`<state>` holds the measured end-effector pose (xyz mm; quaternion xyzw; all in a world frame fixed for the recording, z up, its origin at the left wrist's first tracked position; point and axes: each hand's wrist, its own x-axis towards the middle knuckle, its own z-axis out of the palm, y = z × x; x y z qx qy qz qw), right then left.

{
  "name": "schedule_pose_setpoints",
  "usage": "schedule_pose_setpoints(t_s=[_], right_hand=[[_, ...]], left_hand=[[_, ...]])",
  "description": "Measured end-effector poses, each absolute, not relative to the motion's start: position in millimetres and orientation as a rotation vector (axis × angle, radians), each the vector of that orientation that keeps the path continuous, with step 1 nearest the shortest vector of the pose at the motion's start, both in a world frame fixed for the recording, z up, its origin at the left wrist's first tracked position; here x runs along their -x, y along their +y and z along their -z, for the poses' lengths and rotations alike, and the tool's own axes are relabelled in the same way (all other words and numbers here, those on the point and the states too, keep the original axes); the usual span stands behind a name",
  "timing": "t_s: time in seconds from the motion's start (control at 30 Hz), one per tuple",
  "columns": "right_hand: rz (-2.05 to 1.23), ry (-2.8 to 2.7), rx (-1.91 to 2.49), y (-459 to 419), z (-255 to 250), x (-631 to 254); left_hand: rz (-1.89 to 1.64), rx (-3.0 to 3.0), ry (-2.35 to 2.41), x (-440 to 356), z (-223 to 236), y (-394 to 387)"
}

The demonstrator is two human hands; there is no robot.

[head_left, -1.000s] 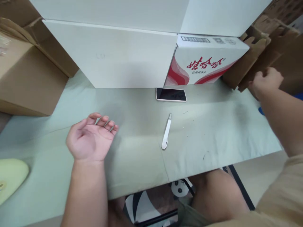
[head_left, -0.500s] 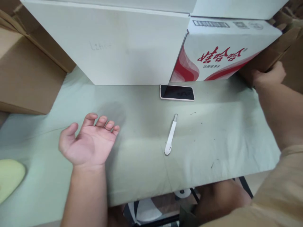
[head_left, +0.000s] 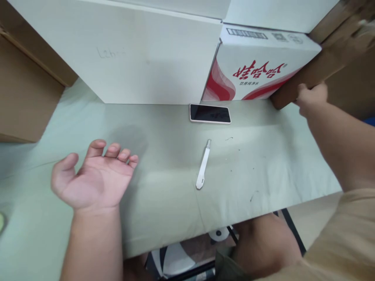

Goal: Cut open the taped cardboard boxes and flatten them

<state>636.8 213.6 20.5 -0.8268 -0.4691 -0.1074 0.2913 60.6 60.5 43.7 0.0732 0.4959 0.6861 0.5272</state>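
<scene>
My left hand point(head_left: 96, 177) is palm up over the table at left, fingers apart and loosely curled, holding nothing. At the far right, my right hand point(head_left: 313, 97) grips the near edge of a brown cardboard box point(head_left: 304, 80); its fingertips are partly hidden. That box leans beside a white and red carton point(head_left: 263, 70). Between my hands, a white utility knife point(head_left: 203, 166) lies on the green cloth with its tip pointing away from me. Behind it, a dark-screened phone point(head_left: 210, 114) lies flat near the boxes.
A large white box point(head_left: 158, 58) stands along the back with faint handwriting on it. Another brown cardboard box point(head_left: 26, 86) is at the left. Small dark scraps dot the green cloth point(head_left: 164, 203). Below the front edge my knee point(head_left: 263, 242) shows.
The view has turned a little to the right, so most things sit further left. My right hand and the brown box have shifted left, against the red and white carton. My left hand stays open.
</scene>
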Motion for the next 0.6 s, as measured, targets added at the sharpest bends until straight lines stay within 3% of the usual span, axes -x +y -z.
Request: schedule_pose_setpoints(t_s=[0.27,0.6], right_hand=[[-0.055,-0.901,2.311,190.9,-32.7,-608.5],[0.335,-0.904,2.371,183.6,-83.5,-599.4]], left_hand=[[-1.648,-0.182,1.15,-56.1,-44.2,61.6],[-1.651,-0.186,1.057,-54.8,-46.7,57.9]])
